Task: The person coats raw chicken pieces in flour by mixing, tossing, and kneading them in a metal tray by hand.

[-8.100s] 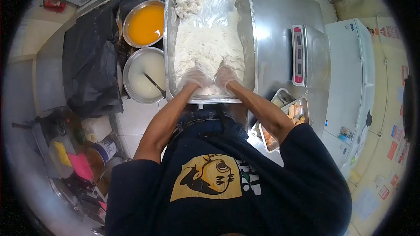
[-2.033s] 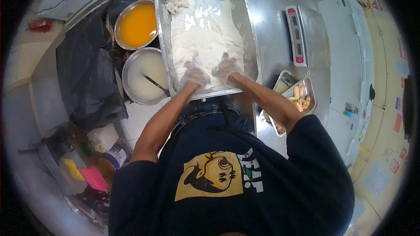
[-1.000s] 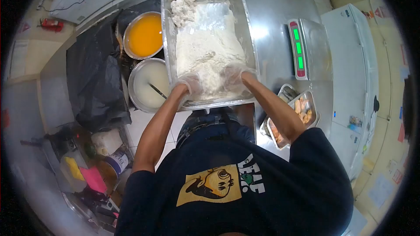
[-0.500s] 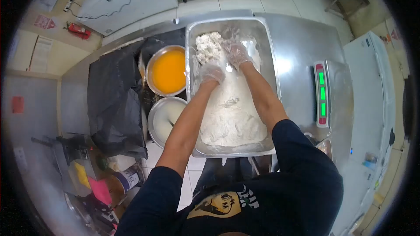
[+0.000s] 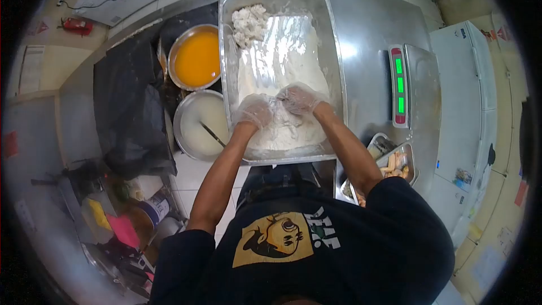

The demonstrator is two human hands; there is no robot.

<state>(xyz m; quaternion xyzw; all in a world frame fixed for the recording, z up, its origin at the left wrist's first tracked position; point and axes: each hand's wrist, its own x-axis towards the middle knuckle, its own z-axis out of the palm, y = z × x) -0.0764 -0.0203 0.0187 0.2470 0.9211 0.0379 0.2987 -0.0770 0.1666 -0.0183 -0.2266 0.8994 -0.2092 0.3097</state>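
A deep metal tray (image 5: 340, 68) holds white flour (image 5: 268, 70), spread thin across its middle and heaped at the near end. Both my hands wear clear plastic gloves. My left hand (image 5: 257, 110) is down at the left of the near heap, fingers curled inward. Close beside it, my right hand (image 5: 299, 100) bends its fingers toward the same spot. Between them lies a rough flour-coated lump (image 5: 286, 120); whatever the fingers grip is hidden. Clumpy floured pieces (image 5: 248, 24) are piled in the tray's far left corner.
Left of the tray stand a bowl of orange liquid (image 5: 197, 59) and a bowl of pale liquid (image 5: 197, 114) with a dark handle. A scale (image 5: 398, 86) with green digits is on the right. Small metal trays of food (image 5: 395, 164) sit at the near right.
Both hands have come from the far end of the tray back to the near heap. The flour behind them now lies in a smooth, thin layer. The view has shifted.
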